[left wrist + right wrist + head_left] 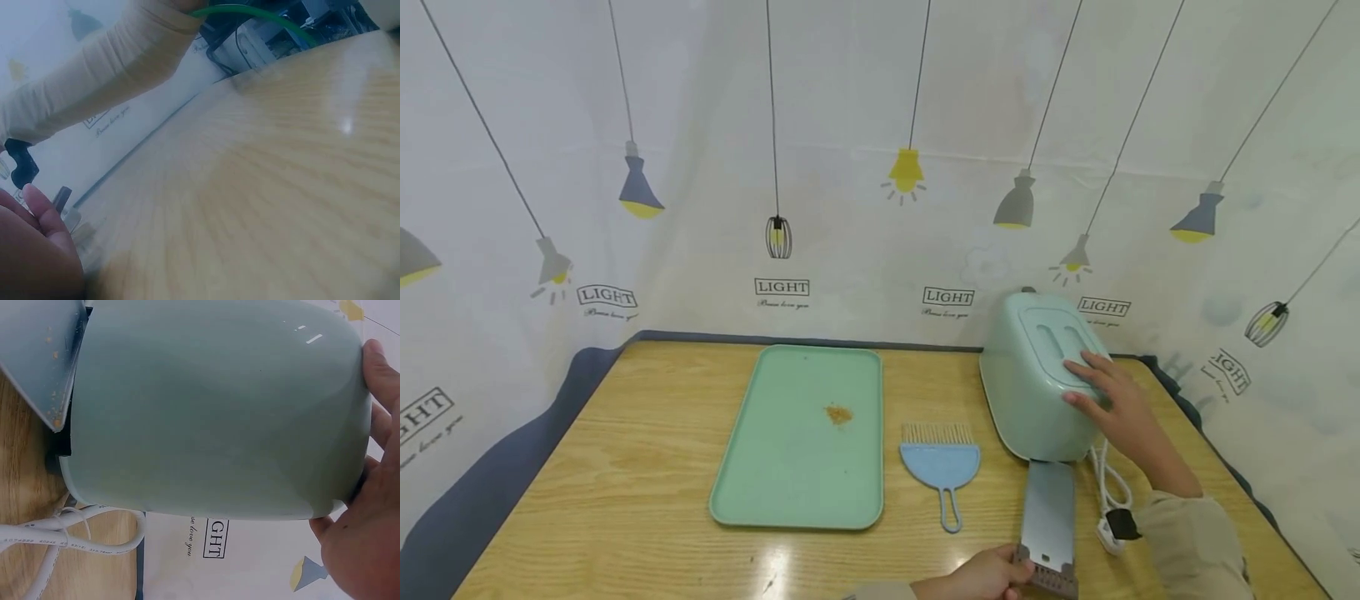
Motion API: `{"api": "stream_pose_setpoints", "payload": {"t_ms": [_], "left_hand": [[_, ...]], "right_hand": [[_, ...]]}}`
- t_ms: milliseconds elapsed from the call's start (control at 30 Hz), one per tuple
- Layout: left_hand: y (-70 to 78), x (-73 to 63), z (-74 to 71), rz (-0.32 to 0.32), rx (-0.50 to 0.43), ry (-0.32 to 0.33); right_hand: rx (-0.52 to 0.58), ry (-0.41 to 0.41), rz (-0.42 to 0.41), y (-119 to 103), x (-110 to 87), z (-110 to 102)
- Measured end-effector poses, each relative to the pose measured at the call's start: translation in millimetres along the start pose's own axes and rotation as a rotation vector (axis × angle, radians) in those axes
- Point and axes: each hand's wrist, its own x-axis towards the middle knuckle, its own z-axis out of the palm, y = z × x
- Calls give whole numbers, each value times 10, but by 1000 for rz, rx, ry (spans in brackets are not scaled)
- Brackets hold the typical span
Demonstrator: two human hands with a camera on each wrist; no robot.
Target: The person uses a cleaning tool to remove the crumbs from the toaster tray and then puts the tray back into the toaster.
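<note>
A pale green toaster (pixel 1022 400) stands at the back right of the table, its lid closed over the top. My right hand (pixel 1123 412) rests on its upper edge with the fingers spread over the lid. A grey metal crumb tray (pixel 1049 508) sticks out of the toaster's lower front. The left hand (pixel 985 575) pinches the outer brown end of that tray, near the table's front. In the right wrist view, crumbs (pixel 56 375) lie on the crumb tray at the slot. The tray's inner end is hidden by the toaster.
A green serving tray (pixel 775 492) with a small heap of brown crumbs (pixel 838 414) lies left of centre. Beside it is a blue brush (pixel 942 462) with pale bristles. A white power cord (pixel 1105 479) and plug (pixel 1108 537) lie right of the crumb tray.
</note>
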Motion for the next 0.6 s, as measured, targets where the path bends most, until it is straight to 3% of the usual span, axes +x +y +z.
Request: {"api": "stream_pose_setpoints", "payload": {"t_ms": [100, 233, 300, 400, 600], "left_hand": [[-17, 37, 61, -20, -86, 19], [-37, 95, 124, -57, -285, -16], [-46, 125, 142, -63, -341, -29], [-40, 168, 156, -72, -374, -32], [-21, 252, 160, -82, -348, -24]], "right_hand": [[18, -9, 9, 16, 1, 6], [26, 2, -5, 17, -3, 10], [25, 13, -24, 25, -7, 14], [24, 26, -43, 26, -8, 18], [38, 25, -31, 20, -3, 23]]}}
